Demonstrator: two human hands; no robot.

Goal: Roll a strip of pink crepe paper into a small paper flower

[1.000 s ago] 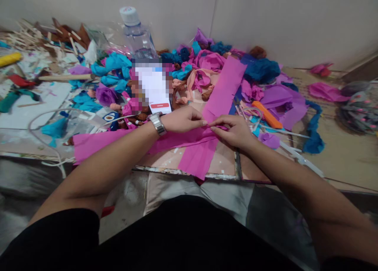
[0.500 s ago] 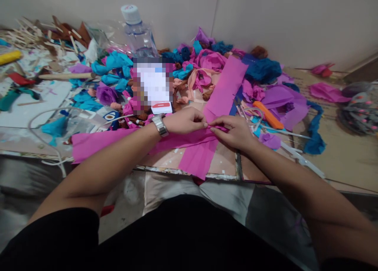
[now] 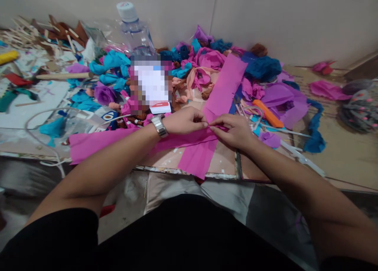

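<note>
A clear plastic bottle (image 3: 136, 34) stands by the back edge of the desk (image 3: 165, 160), left of the middle, with its white cap (image 3: 127, 12) on; its foot is partly hidden, and how much it holds is hard to tell. Just to its left, also at the back edge, lies a crumpled see-through bag (image 3: 103, 34); I cannot make out anything inside. Near the desk's right end sits a dark, rounded bundle (image 3: 358, 109) flecked with pink, too blurred to say whether it is a container.

The left hand (image 3: 191, 120) has thumb and forefinger pinched together on the upper edge of a long pink strip (image 3: 97, 143), close to the strip's right end. The right hand (image 3: 234, 131) pinches the same strip just beside it, the fingertips of both hands nearly meeting. Each grip is closed, with only thin pink material between the fingers.

The long strip runs along the front edge of the desk, passing under the left forearm, and lies over a crossing pink strip (image 3: 226, 82) that slants from the front edge toward the back. Behind the left hand lies a lit phone (image 3: 160, 107); right of the right hand, an orange-handled cutter (image 3: 267, 114).
</note>
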